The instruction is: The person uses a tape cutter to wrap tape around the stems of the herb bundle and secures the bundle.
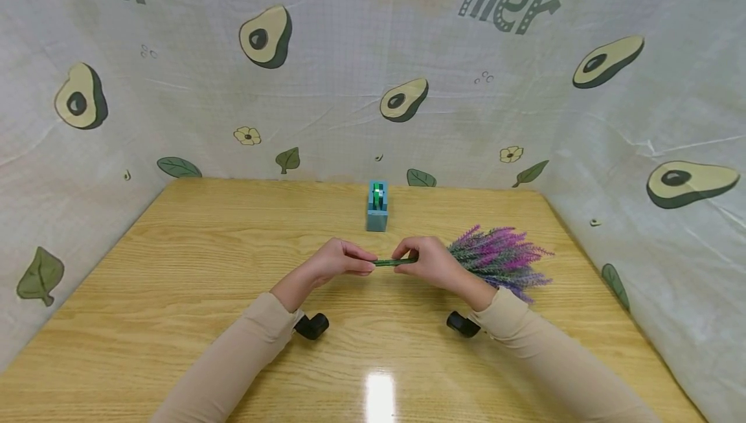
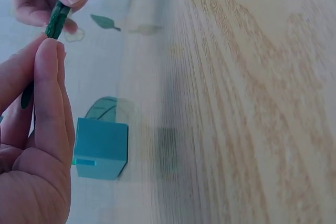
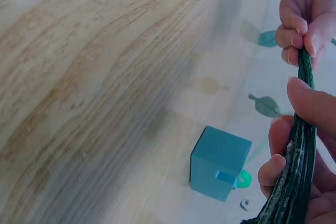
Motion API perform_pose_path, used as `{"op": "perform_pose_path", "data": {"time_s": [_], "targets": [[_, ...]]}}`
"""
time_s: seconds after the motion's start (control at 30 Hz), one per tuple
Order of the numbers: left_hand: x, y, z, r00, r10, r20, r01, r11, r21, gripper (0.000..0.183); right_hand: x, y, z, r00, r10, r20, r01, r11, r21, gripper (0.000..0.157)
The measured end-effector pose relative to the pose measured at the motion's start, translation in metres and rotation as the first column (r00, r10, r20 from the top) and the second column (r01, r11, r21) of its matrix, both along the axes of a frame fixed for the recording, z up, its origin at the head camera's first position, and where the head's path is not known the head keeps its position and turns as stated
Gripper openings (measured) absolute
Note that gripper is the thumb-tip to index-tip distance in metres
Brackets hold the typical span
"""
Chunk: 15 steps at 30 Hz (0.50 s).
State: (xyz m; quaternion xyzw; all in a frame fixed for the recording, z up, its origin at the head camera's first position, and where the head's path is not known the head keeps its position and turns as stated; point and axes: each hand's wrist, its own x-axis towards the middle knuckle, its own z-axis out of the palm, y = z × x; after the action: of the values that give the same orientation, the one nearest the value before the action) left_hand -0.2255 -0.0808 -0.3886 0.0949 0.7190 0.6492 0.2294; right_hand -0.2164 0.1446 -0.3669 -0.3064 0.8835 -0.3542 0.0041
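Left hand [image 1: 336, 261] and right hand [image 1: 430, 262] pinch dark green stems [image 3: 298, 174] (ridged, bundled) topped with pink and purple flowers [image 1: 504, 256].

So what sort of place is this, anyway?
Probably a screened-off indoor workspace, perhaps for crafts: a patterned sheet surrounds the wooden table on three sides, and what looks like a tape dispenser stands near its far edge.

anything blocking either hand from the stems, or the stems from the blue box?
Nothing visible. The left hand already pinches the stem ends and the right hand grips the stems. Between them and the blue box, only bare table shows; the blooms are off to the right.
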Motion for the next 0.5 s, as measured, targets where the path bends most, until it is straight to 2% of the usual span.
{"op": "perform_pose_path", "data": {"time_s": [0.17, 0.4, 0.5], "targets": [[-0.0008, -0.0006, -0.0019, 1.0, -0.013, 0.005, 0.013, 1.0, -0.006, 0.025, -0.0002, -0.0003, -0.0006, 0.999, -0.021, -0.048, 0.022, 1.0, 0.016, 0.016], [-0.0013, -0.0004, -0.0027, 1.0, -0.022, -0.006, 0.022, 1.0, -0.008, 0.024, 0.0006, -0.0015, 0.0017, 0.999, -0.051, -0.007, 0.051, 0.995, 0.089, 0.018], [-0.0012, 0.0003, -0.0019, 1.0, -0.022, -0.014, 0.022, 1.0, -0.019, 0.024, 0.0, -0.0008, 0.0031, 1.0, -0.02, -0.014, 0.022, 0.991, 0.129, 0.015]]}}
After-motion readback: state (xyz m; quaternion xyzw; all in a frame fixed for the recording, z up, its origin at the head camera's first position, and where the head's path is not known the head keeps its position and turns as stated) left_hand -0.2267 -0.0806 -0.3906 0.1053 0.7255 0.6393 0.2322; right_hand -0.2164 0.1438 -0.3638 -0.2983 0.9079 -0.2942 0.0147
